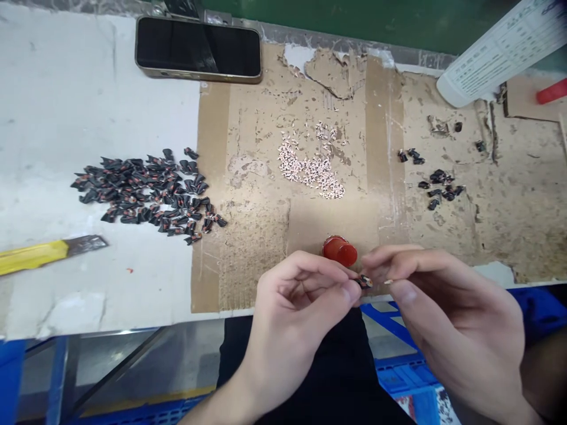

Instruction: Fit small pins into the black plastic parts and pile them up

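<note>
Between thumb and forefinger, my left hand [305, 313] pinches a small black part [365, 281] with an orange and pale end. Just right of it, my right hand [452, 313] pinches a tiny pale piece [388, 282], apart from the black part. Directly behind the fingers stands a small red cup [340, 251]. A heap of tiny pinkish chips [312, 168] lies on the cardboard beyond. To the left is a large pile of similar black parts [146, 189] showing orange inside. Several separate black pieces [443, 186] lie at the right.
A yellow-handled cutter [48, 254] rests at the left. At the back lies a dark-screened phone [199, 48]. A white bottle or tube [496, 59] and a red object [551, 92] are at the back right. The cardboard sheet [248, 260] is torn in places.
</note>
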{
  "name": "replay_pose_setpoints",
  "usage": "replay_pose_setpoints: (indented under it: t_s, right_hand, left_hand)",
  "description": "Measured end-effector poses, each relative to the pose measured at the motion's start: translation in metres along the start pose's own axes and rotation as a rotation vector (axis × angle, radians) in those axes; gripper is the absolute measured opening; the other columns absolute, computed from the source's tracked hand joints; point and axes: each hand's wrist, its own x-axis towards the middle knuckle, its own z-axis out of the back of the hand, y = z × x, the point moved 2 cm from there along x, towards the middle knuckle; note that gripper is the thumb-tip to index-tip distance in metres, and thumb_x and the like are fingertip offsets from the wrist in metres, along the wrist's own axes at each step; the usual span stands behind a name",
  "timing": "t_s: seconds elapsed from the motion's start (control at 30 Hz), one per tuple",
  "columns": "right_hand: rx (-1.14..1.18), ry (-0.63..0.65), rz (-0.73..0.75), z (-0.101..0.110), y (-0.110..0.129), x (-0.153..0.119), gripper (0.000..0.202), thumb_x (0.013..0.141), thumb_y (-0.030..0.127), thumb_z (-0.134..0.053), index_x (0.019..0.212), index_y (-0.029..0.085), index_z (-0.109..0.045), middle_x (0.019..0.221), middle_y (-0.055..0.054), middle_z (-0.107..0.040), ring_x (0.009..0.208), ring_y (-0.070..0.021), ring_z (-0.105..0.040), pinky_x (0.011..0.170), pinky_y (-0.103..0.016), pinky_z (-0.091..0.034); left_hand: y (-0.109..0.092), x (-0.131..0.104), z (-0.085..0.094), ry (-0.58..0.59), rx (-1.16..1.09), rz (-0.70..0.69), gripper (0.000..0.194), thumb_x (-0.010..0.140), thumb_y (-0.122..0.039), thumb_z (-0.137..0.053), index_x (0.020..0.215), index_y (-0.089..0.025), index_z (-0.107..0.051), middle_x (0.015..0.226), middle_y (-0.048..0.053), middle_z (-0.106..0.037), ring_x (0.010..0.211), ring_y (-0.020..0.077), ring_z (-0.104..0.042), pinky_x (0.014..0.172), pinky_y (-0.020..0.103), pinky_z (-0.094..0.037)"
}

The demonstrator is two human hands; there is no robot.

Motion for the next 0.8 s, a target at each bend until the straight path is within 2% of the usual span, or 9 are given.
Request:
replay_pose_setpoints:
  t_s: [0.43, 0.53, 0.67, 0.8]
  right_hand:
    - [-0.062, 0.037, 0.098, -0.002, 0.0, 0.004, 0.021, 0.094, 0.01, -0.073, 0.101, 0.029, -0.077, 0.105, -0.001, -0.081, 0.097, -0.0138, -0.079, 0.087, -0.019, -0.067]
    - [-0.072, 0.05, 0.094, -0.002, 0.001, 0.006, 0.021, 0.093, 0.01, -0.075, 0.1, 0.029, -0.079, 0.105, -0.002, -0.082, 0.094, -0.0145, -0.08, 0.081, -0.018, -0.067]
    - [-0.036, 0.082, 0.094, -0.003, 0.003, 0.008, 0.022, 0.089, 0.008, -0.078, 0.097, 0.028, -0.083, 0.101, -0.003, -0.084, 0.087, -0.0163, -0.082, 0.074, -0.02, -0.068]
    - [0.051, 0.029, 0.209, -0.005, 0.005, 0.012, 0.038, 0.085, 0.004, -0.079, 0.112, 0.031, -0.085, 0.102, -0.004, -0.086, 0.08, -0.0196, -0.084, 0.07, -0.025, -0.071]
  left_hand:
    - [-0.001, 0.001, -0.002, 0.018, -0.031, 0.021, 0.03, 0.088, 0.008, -0.073, 0.083, -0.02, -0.08, 0.085, -0.002, -0.085, 0.071, 0.0058, -0.078, 0.073, 0.011, -0.065]
    - [-0.003, 0.0, -0.001, 0.009, -0.019, 0.012, 0.029, 0.087, 0.007, -0.075, 0.081, -0.021, -0.079, 0.084, -0.002, -0.085, 0.069, 0.0063, -0.079, 0.071, 0.011, -0.064]
    - [-0.004, -0.004, 0.001, -0.026, -0.028, 0.042, 0.022, 0.086, -0.003, -0.084, 0.074, -0.02, -0.077, 0.082, -0.001, -0.084, 0.07, 0.0089, -0.079, 0.072, 0.013, -0.065]
    - [-0.001, -0.01, -0.001, -0.172, -0.024, 0.061, 0.024, 0.082, -0.019, -0.094, 0.072, -0.02, -0.072, 0.08, 0.001, -0.082, 0.073, 0.0121, -0.078, 0.074, 0.019, -0.066]
